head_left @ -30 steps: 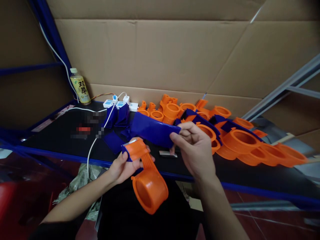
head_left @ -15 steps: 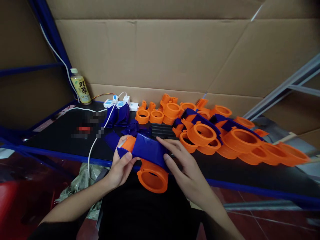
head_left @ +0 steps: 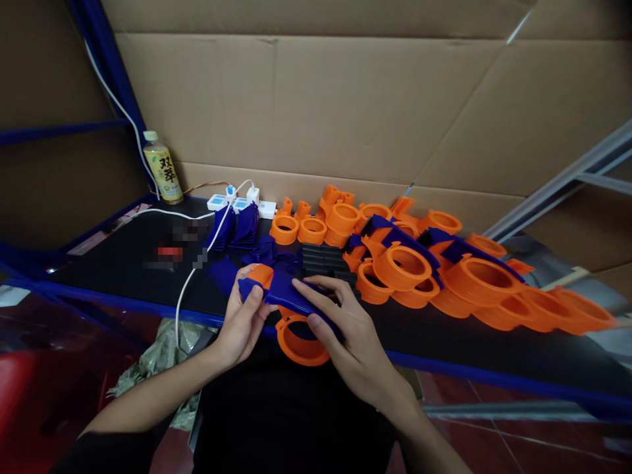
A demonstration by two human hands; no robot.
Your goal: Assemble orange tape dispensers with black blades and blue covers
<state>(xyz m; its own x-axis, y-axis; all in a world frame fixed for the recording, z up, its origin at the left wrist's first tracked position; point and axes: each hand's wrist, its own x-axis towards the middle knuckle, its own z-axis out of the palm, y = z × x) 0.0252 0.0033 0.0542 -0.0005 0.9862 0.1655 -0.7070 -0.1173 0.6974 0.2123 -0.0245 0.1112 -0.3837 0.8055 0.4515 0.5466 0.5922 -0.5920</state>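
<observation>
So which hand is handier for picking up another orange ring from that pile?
Probably the right hand: it lies flat on the blue cover, beside the pile of orange rings. The left hand grips the cover's other end, away from the pile.

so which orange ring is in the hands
The orange ring under the blue cover that the left hand and right hand hold; the other rings lie farther back.

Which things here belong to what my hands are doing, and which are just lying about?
In use: blue cover, orange ring piece, gripped by left hand, pressed by right hand; likely the orange pile.
Lying about: bottle, power strip, white cable.
</observation>
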